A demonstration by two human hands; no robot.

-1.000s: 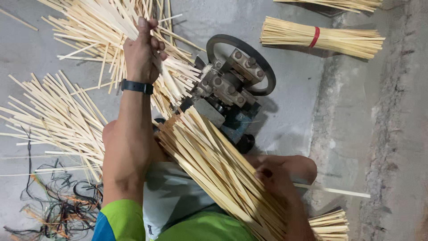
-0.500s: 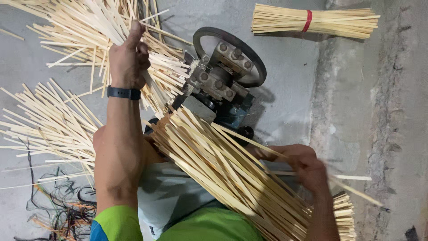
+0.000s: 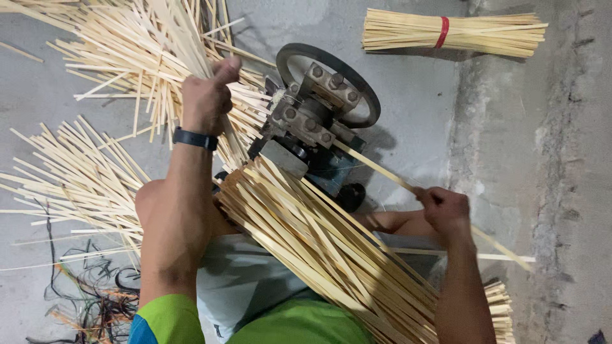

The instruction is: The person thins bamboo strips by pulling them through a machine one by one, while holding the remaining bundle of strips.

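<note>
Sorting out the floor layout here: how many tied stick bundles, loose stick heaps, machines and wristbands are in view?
Tied stick bundle with red band: 1
Loose stick heaps (far heap, left heap, lap heap): 3
Wheel machine: 1
Dark wristband: 1
Total: 6

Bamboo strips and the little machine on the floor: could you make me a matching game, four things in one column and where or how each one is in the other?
Things:
1. Tied bundle
2. Left hand
3. Right hand
4. Wheel of the machine

Places or states:
A. Pinches one long strip that runs to the machine
B. Lies top right on the floor, bound with a red band
C. Dark ring at the middle, between the two hands
D. Closed on strips in the loose pile at the upper left, a dark wristband just below it

Pairs: 1-B, 2-D, 3-A, 4-C
</note>
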